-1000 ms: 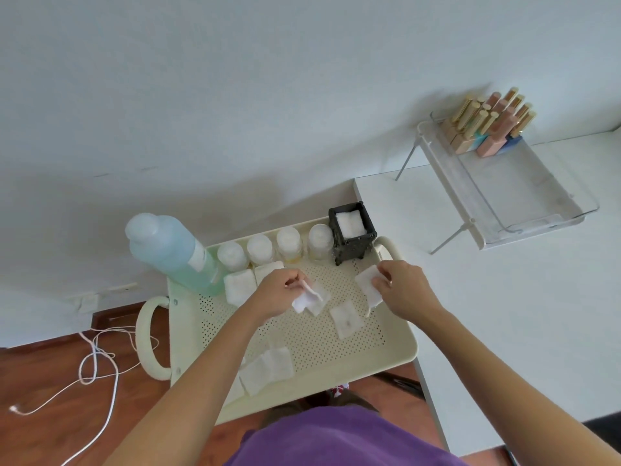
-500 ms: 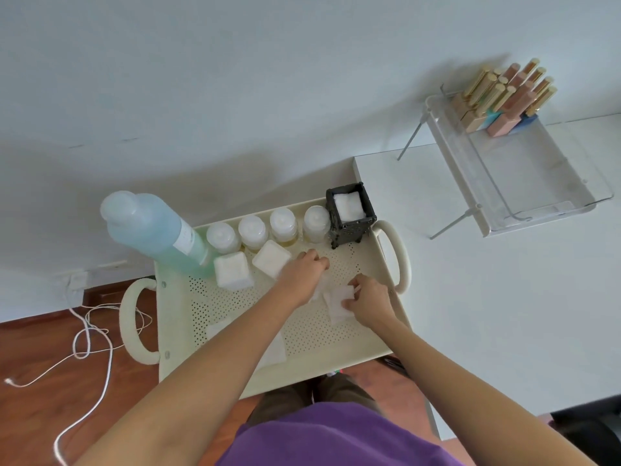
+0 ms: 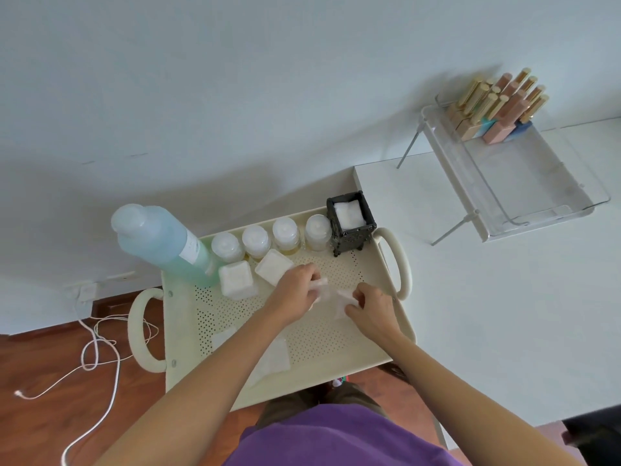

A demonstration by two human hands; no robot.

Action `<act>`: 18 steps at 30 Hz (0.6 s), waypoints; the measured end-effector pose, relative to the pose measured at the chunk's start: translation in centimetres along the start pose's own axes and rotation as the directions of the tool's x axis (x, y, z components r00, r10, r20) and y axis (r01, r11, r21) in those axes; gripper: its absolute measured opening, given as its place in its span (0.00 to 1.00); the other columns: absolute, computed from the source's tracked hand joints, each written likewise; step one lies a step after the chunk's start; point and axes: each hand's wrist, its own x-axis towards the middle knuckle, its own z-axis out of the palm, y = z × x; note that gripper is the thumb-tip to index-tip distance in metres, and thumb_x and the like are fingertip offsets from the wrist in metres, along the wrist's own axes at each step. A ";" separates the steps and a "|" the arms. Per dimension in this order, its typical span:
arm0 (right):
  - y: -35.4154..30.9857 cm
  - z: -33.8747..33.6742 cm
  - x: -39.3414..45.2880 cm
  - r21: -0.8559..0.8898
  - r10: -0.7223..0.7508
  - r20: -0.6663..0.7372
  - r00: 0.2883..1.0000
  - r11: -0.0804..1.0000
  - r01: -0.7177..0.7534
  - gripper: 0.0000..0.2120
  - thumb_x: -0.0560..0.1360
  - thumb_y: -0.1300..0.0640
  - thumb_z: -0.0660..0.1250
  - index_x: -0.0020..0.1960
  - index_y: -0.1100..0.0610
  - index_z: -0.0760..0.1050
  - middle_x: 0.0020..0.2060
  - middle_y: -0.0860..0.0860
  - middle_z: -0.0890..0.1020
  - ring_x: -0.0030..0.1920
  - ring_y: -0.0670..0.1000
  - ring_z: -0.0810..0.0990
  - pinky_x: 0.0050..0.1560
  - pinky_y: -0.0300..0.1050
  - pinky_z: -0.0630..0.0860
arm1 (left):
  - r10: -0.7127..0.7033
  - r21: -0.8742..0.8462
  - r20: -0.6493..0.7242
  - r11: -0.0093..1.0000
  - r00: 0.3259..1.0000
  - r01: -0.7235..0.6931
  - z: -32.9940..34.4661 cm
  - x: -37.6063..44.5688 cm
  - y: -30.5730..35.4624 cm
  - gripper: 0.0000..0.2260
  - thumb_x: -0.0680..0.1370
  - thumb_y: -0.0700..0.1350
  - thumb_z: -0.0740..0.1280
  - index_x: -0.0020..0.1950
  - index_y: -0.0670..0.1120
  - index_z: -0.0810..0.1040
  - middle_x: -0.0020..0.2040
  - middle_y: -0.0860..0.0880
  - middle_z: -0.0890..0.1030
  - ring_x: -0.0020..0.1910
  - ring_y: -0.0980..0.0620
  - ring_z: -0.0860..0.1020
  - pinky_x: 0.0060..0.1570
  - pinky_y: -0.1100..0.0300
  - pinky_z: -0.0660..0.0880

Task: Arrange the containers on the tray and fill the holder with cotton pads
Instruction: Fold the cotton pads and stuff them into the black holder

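A cream perforated tray (image 3: 376,351) holds a big blue bottle (image 3: 161,243), several small white-capped bottles (image 3: 285,233) in a row and two square white containers (image 3: 237,279). At the tray's back right corner stands a black holder (image 3: 353,237) with white cotton pads (image 3: 347,213) in it. My left hand (image 3: 297,292) pinches a small stack of cotton pads (image 3: 321,285) over the tray's middle. My right hand (image 3: 371,306), just to the right, grips another cotton pad (image 3: 342,302). More loose pads (image 3: 274,359) lie near the tray's front, partly under my left forearm.
A white table (image 3: 487,314) lies right of the tray, carrying a clear raised rack (image 3: 524,196) with several pink and gold bottles (image 3: 497,109). A white cord (image 3: 94,351) lies on the wooden floor at the left. A pale wall is behind.
My right hand went from the tray's right edge to its middle and picked up a loose pad. Both hands have come together with their pads; the camera has shifted slightly.
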 end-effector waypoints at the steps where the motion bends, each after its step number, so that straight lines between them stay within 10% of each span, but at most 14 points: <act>1: -0.1 -0.6 -0.2 0.034 -0.016 -0.024 1.000 0.999 0.017 0.13 0.67 0.64 0.67 0.33 0.52 0.65 0.26 0.45 0.68 0.29 0.48 0.67 0.28 0.38 0.62 | -0.003 -0.074 -0.037 0.997 0.999 0.000 -0.9 -0.3 0.4 0.09 0.74 0.39 0.70 0.51 0.44 0.72 0.48 0.47 0.78 0.46 0.48 0.76 0.42 0.60 0.70; 6: -2.0 -4.5 -1.1 0.274 -0.052 -0.114 0.992 0.958 0.082 0.18 0.69 0.62 0.72 0.53 0.50 0.68 0.36 0.51 0.78 0.33 0.53 0.79 0.29 0.40 0.75 | 0.034 -0.211 -0.224 0.974 0.974 -0.082 -6.0 0.0 3.0 0.13 0.71 0.42 0.74 0.45 0.45 0.69 0.40 0.49 0.74 0.36 0.55 0.71 0.35 0.64 0.64; 11: -4.2 -8.6 -0.5 0.320 -0.097 -0.235 0.967 0.932 0.172 0.14 0.74 0.61 0.70 0.46 0.48 0.66 0.42 0.55 0.81 0.31 0.52 0.84 0.25 0.33 0.71 | 0.082 -0.261 -0.244 0.954 0.966 -0.147 -9.0 3.3 6.2 0.04 0.72 0.40 0.74 0.41 0.44 0.80 0.40 0.54 0.79 0.30 0.62 0.73 0.34 0.67 0.69; 14: -4.9 -10.4 0.3 0.304 -0.086 -0.293 0.952 0.936 0.178 0.10 0.75 0.63 0.63 0.44 0.48 0.68 0.40 0.53 0.80 0.32 0.49 0.84 0.26 0.31 0.69 | 0.047 -0.285 -0.229 0.952 0.972 -0.114 -9.3 5.8 7.6 0.06 0.74 0.39 0.71 0.50 0.44 0.84 0.49 0.46 0.85 0.46 0.48 0.82 0.51 0.55 0.78; 18: -5.3 -12.1 1.3 0.305 -0.088 -0.332 0.939 0.932 0.195 0.10 0.75 0.64 0.60 0.46 0.49 0.71 0.42 0.53 0.80 0.36 0.53 0.85 0.32 0.37 0.73 | 0.069 -0.172 -0.185 0.980 0.980 -0.101 -8.6 8.6 8.4 0.13 0.76 0.35 0.63 0.59 0.42 0.81 0.59 0.45 0.82 0.60 0.48 0.78 0.60 0.62 0.70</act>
